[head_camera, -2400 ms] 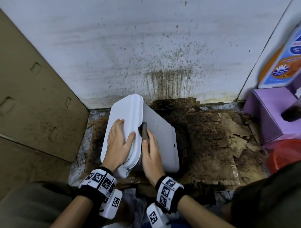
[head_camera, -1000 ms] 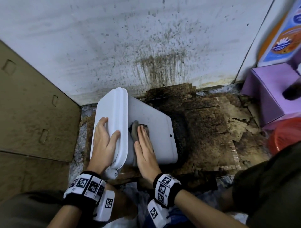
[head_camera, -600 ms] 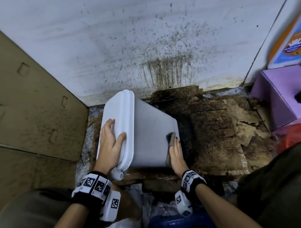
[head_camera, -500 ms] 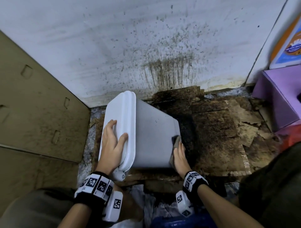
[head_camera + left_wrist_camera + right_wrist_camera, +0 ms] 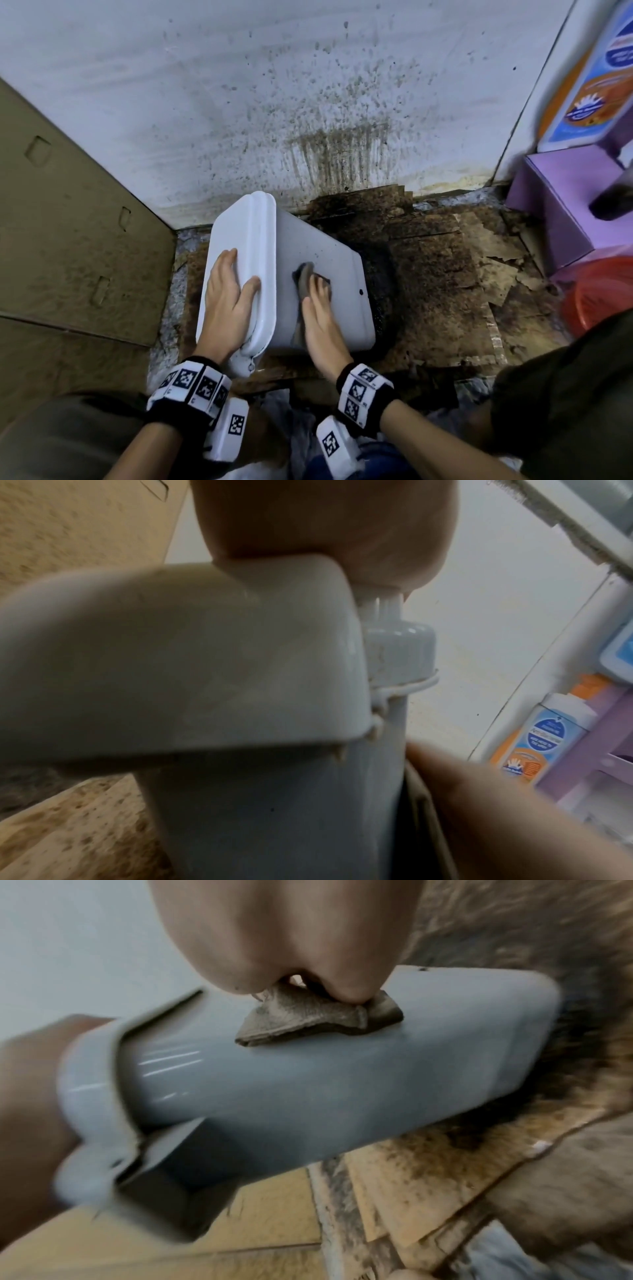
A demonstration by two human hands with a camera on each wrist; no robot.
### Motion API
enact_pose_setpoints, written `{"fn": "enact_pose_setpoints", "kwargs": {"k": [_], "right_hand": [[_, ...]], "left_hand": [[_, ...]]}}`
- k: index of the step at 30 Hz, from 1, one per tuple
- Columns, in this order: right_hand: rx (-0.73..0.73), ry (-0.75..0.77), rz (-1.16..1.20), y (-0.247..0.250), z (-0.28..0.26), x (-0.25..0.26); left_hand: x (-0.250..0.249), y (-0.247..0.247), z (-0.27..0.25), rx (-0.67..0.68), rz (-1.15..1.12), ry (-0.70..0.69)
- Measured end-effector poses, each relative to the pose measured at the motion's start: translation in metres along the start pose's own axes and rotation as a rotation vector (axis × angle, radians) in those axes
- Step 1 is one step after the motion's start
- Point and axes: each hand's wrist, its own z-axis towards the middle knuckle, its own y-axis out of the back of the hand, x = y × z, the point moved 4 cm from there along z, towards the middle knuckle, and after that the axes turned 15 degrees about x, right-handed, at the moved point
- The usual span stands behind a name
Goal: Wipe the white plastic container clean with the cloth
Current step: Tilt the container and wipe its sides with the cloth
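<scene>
A: What filled the most room?

B: The spattered white wall (image 5: 239, 102) across the top of the head view, then the brown cardboard sheet (image 5: 68, 240) leaning at the left edge and the stained, torn cardboard (image 5: 445, 274) on the floor at centre right.

A: And the white plastic container (image 5: 329, 308)?

B: It lay on its side at the centre of the frame, on that stained cardboard, its lid (image 5: 239, 246) facing left. Its underside was hidden.

A: The hands?

B: The left hand (image 5: 227, 301) lay flat on the lid with fingers straight and slightly spread, the thumb over the lid's rim. The left wrist view was blurred; only the palm showed there. The right hand (image 5: 320, 318) pressed the cloth (image 5: 305, 277) against the container's upper side, fingers straight and close together. In the right wrist view the cloth (image 5: 318, 1015) poked out from under the fingertips (image 5: 346, 985), folded and grey-brown; most of it was covered.

A: Anything else?

B: At the right edge, a purple box (image 5: 565, 205), a bottle with an orange and blue label (image 5: 589, 78) cut off by the frame, and part of something red (image 5: 596, 294) I couldn't identify.
</scene>
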Motion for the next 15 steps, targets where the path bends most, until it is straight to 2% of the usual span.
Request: {"fn": "enact_pose_setpoints", "kwargs": {"k": [3, 6, 9, 12, 15], "right_hand": [[0.037, 0.164, -0.183, -0.012, -0.012, 0.018], [0.089, 0.169, -0.285, -0.002, -0.014, 0.009], [0.138, 0.137, -0.299, 0.009, -0.01, -0.008], [0.119, 0.072, -0.285, 0.023, -0.008, -0.037], [0.098, -0.092, -0.261, 0.041, -0.008, -0.079]], "left_hand": [[-0.004, -0.004, -0.001, 0.005, 0.026, -0.001], [-0.007, -0.005, 0.0, 0.002, 0.025, -0.005], [-0.004, -0.004, 0.0, -0.003, 0.021, -0.003], [-0.003, -0.004, 0.0, -0.007, 0.02, -0.015], [-0.002, -0.004, 0.0, -0.003, 0.015, -0.007]]}}
